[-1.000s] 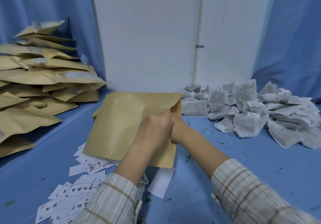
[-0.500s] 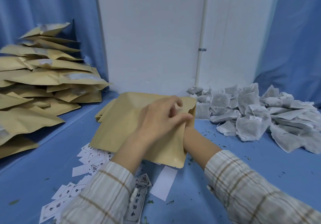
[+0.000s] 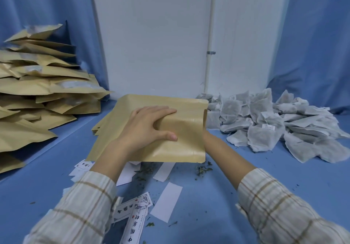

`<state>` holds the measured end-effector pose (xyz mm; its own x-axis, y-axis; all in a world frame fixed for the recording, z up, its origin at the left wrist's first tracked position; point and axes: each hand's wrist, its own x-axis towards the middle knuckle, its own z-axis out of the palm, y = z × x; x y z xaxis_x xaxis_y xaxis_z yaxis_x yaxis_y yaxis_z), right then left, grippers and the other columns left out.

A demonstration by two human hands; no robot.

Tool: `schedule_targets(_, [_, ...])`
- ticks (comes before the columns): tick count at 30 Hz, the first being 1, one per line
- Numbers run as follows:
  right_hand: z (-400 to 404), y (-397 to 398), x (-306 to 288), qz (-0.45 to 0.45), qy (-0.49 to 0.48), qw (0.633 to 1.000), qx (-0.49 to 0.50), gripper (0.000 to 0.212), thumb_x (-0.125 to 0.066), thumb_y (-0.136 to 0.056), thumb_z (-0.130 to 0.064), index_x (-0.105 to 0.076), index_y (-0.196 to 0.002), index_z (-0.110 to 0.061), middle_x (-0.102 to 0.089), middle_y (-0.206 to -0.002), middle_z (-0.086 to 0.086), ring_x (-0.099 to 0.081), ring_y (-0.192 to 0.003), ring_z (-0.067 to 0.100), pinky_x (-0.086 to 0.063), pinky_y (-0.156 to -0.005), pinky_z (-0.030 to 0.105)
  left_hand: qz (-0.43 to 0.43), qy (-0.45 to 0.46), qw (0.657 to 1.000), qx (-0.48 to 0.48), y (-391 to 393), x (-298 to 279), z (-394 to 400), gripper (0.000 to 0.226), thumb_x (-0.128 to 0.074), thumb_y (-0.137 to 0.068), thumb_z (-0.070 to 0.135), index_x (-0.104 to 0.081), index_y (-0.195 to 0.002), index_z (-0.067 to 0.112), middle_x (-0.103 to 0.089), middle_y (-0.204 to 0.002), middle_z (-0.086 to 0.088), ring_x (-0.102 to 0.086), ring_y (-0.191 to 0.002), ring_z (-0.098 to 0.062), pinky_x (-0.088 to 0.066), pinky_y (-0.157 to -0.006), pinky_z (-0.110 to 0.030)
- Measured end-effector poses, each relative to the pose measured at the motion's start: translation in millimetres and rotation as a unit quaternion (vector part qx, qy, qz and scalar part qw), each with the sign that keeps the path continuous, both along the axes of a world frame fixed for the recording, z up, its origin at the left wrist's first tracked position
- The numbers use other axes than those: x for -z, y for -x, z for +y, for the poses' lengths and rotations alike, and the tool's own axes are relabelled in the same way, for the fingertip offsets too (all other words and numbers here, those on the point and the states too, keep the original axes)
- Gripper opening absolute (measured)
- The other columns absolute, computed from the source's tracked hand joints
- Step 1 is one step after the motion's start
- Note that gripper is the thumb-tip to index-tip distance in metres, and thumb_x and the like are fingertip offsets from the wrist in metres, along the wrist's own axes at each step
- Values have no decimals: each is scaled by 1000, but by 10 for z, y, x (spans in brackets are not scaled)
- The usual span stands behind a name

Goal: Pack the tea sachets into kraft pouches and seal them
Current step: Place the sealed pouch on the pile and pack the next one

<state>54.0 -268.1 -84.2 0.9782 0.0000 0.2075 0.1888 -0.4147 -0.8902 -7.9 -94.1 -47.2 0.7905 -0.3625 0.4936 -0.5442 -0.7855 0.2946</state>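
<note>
The left hand lies on a kraft pouch held above the blue table, fingers fairly straight on top and thumb curled against its near face, gripping it. The right hand is hidden inside the pouch mouth; its fingers cannot be made out. Tea sachets are heaped to the right, filled pouches stacked left. Labels near the sleeves carry Chinese characters, too blurred to read.
</note>
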Motion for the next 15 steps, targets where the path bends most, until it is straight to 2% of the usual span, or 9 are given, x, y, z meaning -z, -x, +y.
schedule_targets(3, [-287,125,9,29,-57,997,37,32,-41,-95,-10,-48,-64,-11,-47,-52,1,-44,-52,16,-38,-47,19,12,35,999,-18,-88,122,-177,79,-61,-55,74,-51,-128,46,-45,-141,18,-33,-134,-6,-18,-114,-38])
schedule_targets(4, [-412,173,42,7,-50,997,52,26,-47,-89,-5,-53,-64,-5,-50,-53,3,-44,-54,19,-39,-48,20,16,39,999,-22,-125,164,-247,78,-62,-56,73,-51,-128,46,-45,-141,17,-33,-134,-7,-17,-114,-38])
schedule_targets(6, [-650,276,135,-75,9,995,62,11,-56,-83,-6,-66,-80,-1,-64,-69,11,-52,-64,26,-46,-59,29,22,36,999,-24,-225,253,-413,78,-62,-56,72,-51,-129,45,-46,-141,16,-33,-135,-9,-17,-114,-38])
schedule_targets(8, [-914,291,266,-98,14,991,86,16,-59,-86,-12,-71,-96,-12,-70,-82,5,-60,-73,16,-49,-68,29,26,27,999,-25,-350,335,-591,77,-66,-59,68,-51,-130,44,-44,-143,15,-31,-137,-10,-12,-114,-34])
schedule_targets(11, [-1300,197,463,-108,84,977,164,20,-57,-88,-17,-70,-102,-22,-68,-97,-2,-60,-85,12,-47,-75,24,38,13,999,-18,-549,431,-859,76,-71,-61,62,-49,-132,44,-41,-146,13,-27,-139,-10,-7,-108,-25])
schedule_targets(13, [-1560,82,611,-100,164,954,228,25,-55,-86,-17,-68,-107,-22,-60,-112,1,-54,-102,16,-45,-81,27,49,12,999,-14,-676,480,-1007,77,-71,-61,62,-48,-132,45,-40,-147,13,-27,-139,-10,-7,-106,-25])
schedule_targets(15, [-1773,-4,729,-56,201,930,303,33,-54,-84,-21,-62,-116,-20,-48,-123,5,-45,-113,22,-44,-88,33,57,26,998,-20,-799,519,-1115,79,-71,-60,63,-47,-133,45,-40,-147,12,-27,-139,-9,-9,-108,-27])
